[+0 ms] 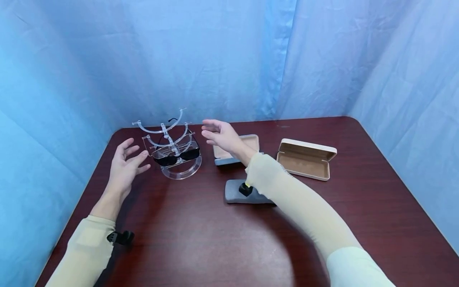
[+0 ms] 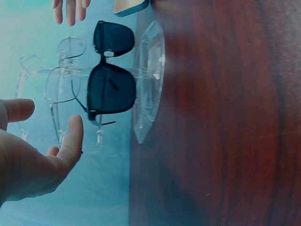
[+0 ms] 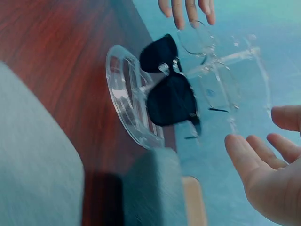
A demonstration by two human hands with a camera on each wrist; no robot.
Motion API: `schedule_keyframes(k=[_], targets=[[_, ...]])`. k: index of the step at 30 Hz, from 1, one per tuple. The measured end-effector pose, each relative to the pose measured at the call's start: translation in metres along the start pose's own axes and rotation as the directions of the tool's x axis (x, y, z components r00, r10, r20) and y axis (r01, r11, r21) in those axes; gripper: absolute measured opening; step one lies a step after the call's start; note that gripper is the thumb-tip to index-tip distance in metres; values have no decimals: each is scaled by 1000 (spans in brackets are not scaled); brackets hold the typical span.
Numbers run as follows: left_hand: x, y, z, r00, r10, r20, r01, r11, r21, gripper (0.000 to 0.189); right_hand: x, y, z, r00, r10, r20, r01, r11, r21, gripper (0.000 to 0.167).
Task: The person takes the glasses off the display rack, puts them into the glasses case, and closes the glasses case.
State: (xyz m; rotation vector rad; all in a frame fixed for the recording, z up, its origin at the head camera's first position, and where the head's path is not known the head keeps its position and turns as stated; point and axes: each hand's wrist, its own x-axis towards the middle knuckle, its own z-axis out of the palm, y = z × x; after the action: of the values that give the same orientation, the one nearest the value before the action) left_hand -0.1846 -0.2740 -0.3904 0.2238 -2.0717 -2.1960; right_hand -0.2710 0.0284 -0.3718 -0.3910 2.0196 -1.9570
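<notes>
I have a clear plastic display stand (image 1: pixel 181 175) upright; black sunglasses (image 2: pixel 112 89) sit low on the stand, thin-rimmed glasses (image 2: pixel 67 67) just higher on it.

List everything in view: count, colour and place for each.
table: 1, dark red-brown, beneath the other items
curtain: count unclear, light blue, around the table
stand: 1, clear, table's back left
sunglasses: 1 pair, black, low on the stand
thin-framed glasses: 1 pair, clear lenses, above the sunglasses
tan case: 1, tan inside, open, table's back right
blue-edged case: 1, pale inside, open, back middle
grey case: 1, grey, shut, table's middle
wrist devices: 2, black, one per wrist
sleeves: 2, cream, one per forearm
left hand: 1, bare, left of the stand
right hand: 1, bare, right of the stand
</notes>
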Motion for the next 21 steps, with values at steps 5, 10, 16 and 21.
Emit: schedule_keyframes(k=[5, 10, 16, 21], targets=[[-4, -7, -4, 1000, -31, -4, 31, 999, 18, 75, 5, 7, 21, 1000, 26, -3, -26, 994, 106, 46], [-7, -13, -6, 998, -41, 48, 39, 998, 45, 78, 8, 13, 34, 999, 39, -3, -38, 989, 146, 43], [-6, -18, -2, 995, -52, 84, 48, 998, 48, 80, 9, 15, 42, 999, 37, 6, -38, 978, 203, 43], [-3, -17, 7, 996, -31, 82, 26, 998, 58, 69, 12, 17, 45, 999, 37, 9, -38, 974, 223, 43]])
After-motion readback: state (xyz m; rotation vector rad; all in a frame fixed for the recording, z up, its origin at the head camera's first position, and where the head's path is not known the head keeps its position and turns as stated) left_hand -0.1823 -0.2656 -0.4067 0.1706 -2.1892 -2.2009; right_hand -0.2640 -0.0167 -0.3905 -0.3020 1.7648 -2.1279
